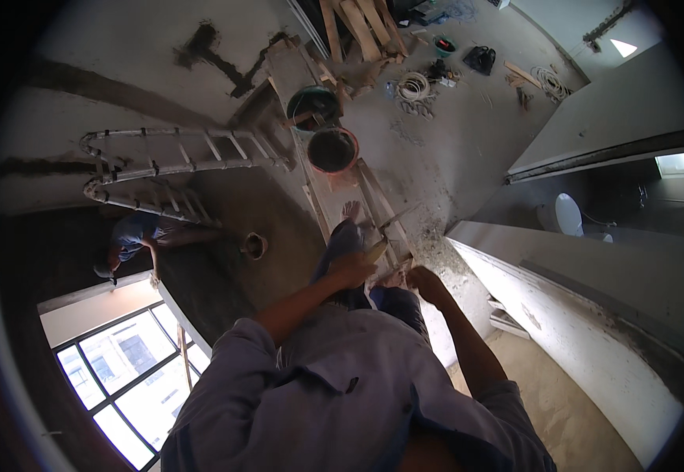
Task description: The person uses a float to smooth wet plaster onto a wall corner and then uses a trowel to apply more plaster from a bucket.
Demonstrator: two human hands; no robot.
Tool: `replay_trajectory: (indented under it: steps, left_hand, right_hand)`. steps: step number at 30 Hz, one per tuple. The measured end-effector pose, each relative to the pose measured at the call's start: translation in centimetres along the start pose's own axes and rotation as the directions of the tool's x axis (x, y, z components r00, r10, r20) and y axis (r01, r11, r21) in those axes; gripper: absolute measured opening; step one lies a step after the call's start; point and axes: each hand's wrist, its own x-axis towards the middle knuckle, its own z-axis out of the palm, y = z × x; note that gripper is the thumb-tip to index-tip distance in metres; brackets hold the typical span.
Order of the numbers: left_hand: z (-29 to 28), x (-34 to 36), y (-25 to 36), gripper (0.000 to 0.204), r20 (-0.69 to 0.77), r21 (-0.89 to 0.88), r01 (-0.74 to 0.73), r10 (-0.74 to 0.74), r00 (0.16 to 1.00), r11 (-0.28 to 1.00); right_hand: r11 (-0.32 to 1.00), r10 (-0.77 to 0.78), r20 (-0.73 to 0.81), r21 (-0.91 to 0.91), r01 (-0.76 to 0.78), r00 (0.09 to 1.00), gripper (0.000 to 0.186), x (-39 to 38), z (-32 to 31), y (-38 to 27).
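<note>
My left hand (348,269) is closed on a yellowish object (375,252), held over my bent left leg. My right hand (420,279) is at the plank's edge, fingers curled; whatever it grips is too small to make out. Beneath me runs a narrow wooden plank walkway (330,189), where my bare feet show, one forward (350,211). A thin pointed piece (397,216) sticks out beside it. Farther along the planks stand a bucket with an orange rim (332,148) and a green bucket (310,106) with sticks across it.
An aluminium ladder (184,167) lies across to the left. A person (129,236) works below it near a bright window (133,354). Loose boards (357,27), coiled hoses (414,86) and a black bag (479,59) lie beyond. Right, a wall (562,330) borders a room with a toilet (568,214).
</note>
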Motion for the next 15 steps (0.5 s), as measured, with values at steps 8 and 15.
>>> replay_trajectory:
  steps: [8,15]
  left_hand:
    - [-6.3,4.8,-5.4,0.061,0.076,0.235,0.142,-0.164,0.984,0.962]
    - [-2.0,10.4,-14.2,0.069,0.086,0.059,0.233,-0.238,0.968,0.971]
  right_hand:
    - [0.989,0.149,0.508,-0.098,-0.115,0.848,0.026,1.5,2.1,8.6]
    - [0.959,0.23,-0.038,-0.162,-0.233,0.973,0.023,36.6,-8.9,2.2]
